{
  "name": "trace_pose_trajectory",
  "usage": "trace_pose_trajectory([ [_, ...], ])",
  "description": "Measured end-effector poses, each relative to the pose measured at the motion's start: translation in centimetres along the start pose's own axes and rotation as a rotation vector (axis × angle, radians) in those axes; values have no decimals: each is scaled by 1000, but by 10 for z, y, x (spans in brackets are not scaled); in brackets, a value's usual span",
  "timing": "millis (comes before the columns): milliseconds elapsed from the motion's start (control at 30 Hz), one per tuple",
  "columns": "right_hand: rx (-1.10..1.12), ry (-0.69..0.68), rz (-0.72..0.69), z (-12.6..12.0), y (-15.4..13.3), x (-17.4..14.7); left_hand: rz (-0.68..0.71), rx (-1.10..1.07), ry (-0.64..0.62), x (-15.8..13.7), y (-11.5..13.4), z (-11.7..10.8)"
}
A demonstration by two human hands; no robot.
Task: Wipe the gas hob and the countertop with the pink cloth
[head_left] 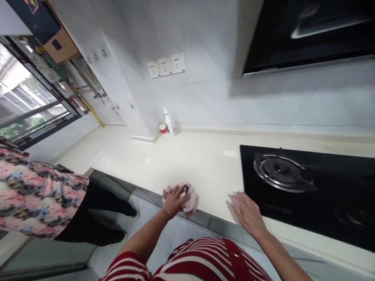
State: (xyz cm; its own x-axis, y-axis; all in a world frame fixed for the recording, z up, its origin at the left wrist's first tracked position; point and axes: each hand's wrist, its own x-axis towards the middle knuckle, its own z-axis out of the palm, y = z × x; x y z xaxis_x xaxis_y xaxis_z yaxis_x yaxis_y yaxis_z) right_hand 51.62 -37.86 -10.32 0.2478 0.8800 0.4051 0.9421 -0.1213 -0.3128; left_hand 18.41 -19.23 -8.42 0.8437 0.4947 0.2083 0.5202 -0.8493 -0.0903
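My left hand (175,202) rests on a crumpled pinkish-white cloth (191,197) at the front edge of the pale countertop (205,164). Its fingers press over the cloth, and part of the cloth hangs past the edge. To the right, my right hand (248,212) lies open on the counter's front edge, fingers spread, holding nothing. Close beside it is the left side of the black gas hob (293,207), with a round metal burner (279,169).
A white spray bottle (169,123) and a small red-and-white cup (163,128) stand against the wall by the pillar. Sockets (165,65) are above them. A black range hood (310,39) overhangs the hob. Another person in a floral top (38,191) stands at left.
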Motion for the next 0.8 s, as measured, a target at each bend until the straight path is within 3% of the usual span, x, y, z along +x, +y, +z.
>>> trace_pose_trajectory([
  [233,-82,-22,11,22,5,-8,-226,38,-57,-53,-100,-14],
  [500,-66,-29,33,18,4,-12,-441,92,-165,-78,-183,-34],
  [633,-60,-39,52,15,2,-12,-589,143,-165,-85,-195,-36],
  [800,-84,-24,57,13,0,-11,-579,154,-159,-78,-157,-25],
])
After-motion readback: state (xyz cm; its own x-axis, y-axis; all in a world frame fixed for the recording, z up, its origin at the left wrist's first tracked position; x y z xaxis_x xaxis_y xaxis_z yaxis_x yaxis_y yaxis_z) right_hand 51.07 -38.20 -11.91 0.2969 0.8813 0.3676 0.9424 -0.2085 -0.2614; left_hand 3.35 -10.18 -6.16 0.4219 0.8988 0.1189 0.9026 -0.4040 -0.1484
